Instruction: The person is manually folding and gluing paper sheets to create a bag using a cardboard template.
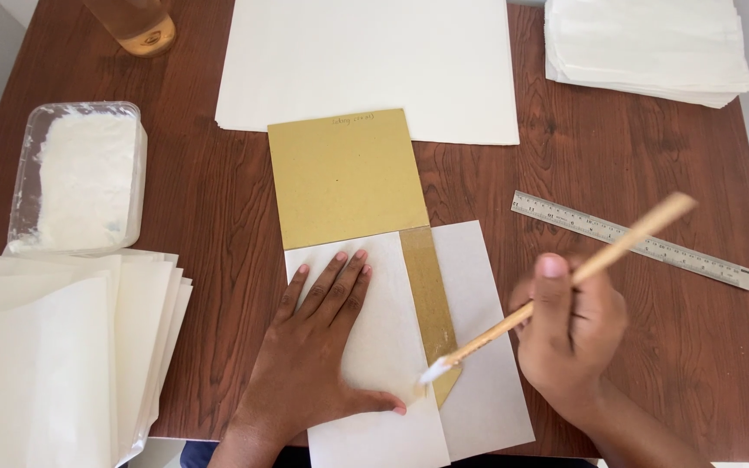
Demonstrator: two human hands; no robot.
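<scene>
Nearest, the left hand [318, 347] lies flat, fingers spread, its grip open, pressing a white paper sheet [374, 347] onto the table [652, 347]. Just to its right, the right hand [569, 325] has its grip closed on a wooden brush [565, 282]; the handle slants up and away to the right, the white bristle tip down-left, touching the lower end of an exposed gold strip [431, 303]. The strip's long axis runs near to far between two white flaps. Beyond lies the gold card [344, 178], then a steel ruler [635, 238] to the right.
</scene>
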